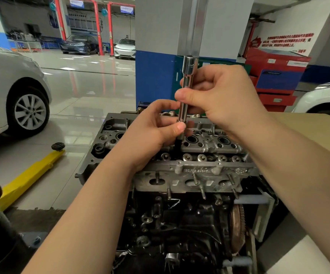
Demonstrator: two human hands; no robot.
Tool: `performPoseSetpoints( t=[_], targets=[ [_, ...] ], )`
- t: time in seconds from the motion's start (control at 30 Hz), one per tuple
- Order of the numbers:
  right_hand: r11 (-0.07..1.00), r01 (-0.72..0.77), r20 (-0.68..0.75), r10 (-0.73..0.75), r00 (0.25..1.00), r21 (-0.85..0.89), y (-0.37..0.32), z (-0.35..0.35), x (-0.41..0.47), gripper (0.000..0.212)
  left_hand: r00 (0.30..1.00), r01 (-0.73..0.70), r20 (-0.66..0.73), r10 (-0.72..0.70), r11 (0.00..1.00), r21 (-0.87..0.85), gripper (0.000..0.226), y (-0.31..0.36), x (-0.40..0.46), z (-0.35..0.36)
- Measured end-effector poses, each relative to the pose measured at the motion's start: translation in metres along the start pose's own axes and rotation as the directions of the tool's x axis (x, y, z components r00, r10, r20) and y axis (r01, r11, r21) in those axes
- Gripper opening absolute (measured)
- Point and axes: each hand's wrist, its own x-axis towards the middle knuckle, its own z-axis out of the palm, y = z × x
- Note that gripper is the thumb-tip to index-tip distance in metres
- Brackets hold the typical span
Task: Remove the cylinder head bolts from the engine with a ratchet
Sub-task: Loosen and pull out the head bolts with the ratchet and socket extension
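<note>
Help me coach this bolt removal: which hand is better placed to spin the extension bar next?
Probably right: the right hand pinches the upright extension bar mid-shaft, free to twirl, while the left hand steadies its base.

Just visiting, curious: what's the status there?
Both hands, left and right, pinch upright extension bar. Dark tip down in cylinder head. Nothing blocking.

both bare forearms reach in from the lower corners and meet near the middle. the left hand (152,129) is lower, fingers curled, thumb and fingertips pinching the bottom of the upright extension bar (185,91). the right hand (219,95) is above it, knuckles up, thumb pressed on the bar's near side with its fingers wrapped behind.
</note>
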Motion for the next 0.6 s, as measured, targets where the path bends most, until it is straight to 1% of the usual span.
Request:
performPoseSetpoints(
  t=[0.03, 0.1, 0.13, 0.17, 0.23, 0.3, 0.37, 0.4, 0.47, 0.53, 0.6],
  targets=[
    [0.999, 0.007, -0.056, -0.01, 0.998, -0.052, 0.0, 0.003, 0.0, 0.023, 0.999, -0.02, -0.024, 0.022, 0.999, 0.044, 0.032, 0.0, 0.0, 0.0],
    [0.99, 0.021, -0.148, -0.042, 0.988, -0.137, 0.0, 0.009, -0.002, 0.033, 0.993, -0.068, -0.083, 0.089, 0.971, 0.227, 0.029, -0.001, 0.001, 0.001],
    [0.986, 0.029, -0.164, -0.056, 0.985, -0.162, 0.0, 0.012, -0.004, 0.035, 0.987, -0.082, -0.107, 0.117, 0.955, 0.287, 0.03, -0.001, 0.001, 0.002],
    [0.985, 0.036, -0.158, -0.063, 0.985, -0.168, 0.0, 0.013, -0.005, 0.035, 0.983, -0.088, -0.128, 0.132, 0.948, 0.305, 0.031, -0.002, 0.002, 0.002],
    [0.991, 0.041, -0.088, -0.052, 0.995, -0.125, 0.002, 0.011, -0.005, 0.026, 0.979, -0.087, -0.15, 0.135, 0.954, 0.287, 0.029, -0.003, 0.003, 0.003],
    [0.999, 0.043, 0.05, -0.042, 0.998, -0.018, 0.005, 0.003, -0.005, 0.015, 0.981, -0.091, -0.145, 0.131, 0.963, 0.252, 0.023, -0.004, 0.002, 0.002],
    [0.993, 0.007, 0.169, -0.028, 0.985, 0.122, 0.005, -0.004, -0.006, 0.023, 0.985, -0.096, -0.118, 0.124, 0.971, 0.217, 0.02, -0.006, 0.002, -0.001],
    [0.989, -0.003, 0.187, -0.025, 0.982, 0.148, 0.004, -0.006, -0.006, 0.025, 0.988, -0.1, -0.093, 0.121, 0.973, 0.209, 0.021, -0.006, 0.002, -0.003],
    [0.994, -0.001, 0.149, -0.015, 0.989, 0.109, 0.001, -0.006, -0.006, 0.02, 0.993, -0.107, -0.029, 0.114, 0.975, 0.192, 0.026, -0.005, 0.001, -0.004],
    [1.0, -0.004, 0.065, 0.003, 0.998, 0.02, -0.003, -0.004, -0.005, 0.014, 0.994, -0.105, 0.035, 0.101, 0.983, 0.151, 0.032, -0.005, 0.0, -0.004],
    [0.996, 0.011, -0.052, -0.016, 0.999, -0.089, -0.006, 0.001, -0.006, 0.015, 0.994, -0.104, 0.032, 0.101, 0.987, 0.12, 0.031, -0.003, -0.002, -0.001]
  ],
)
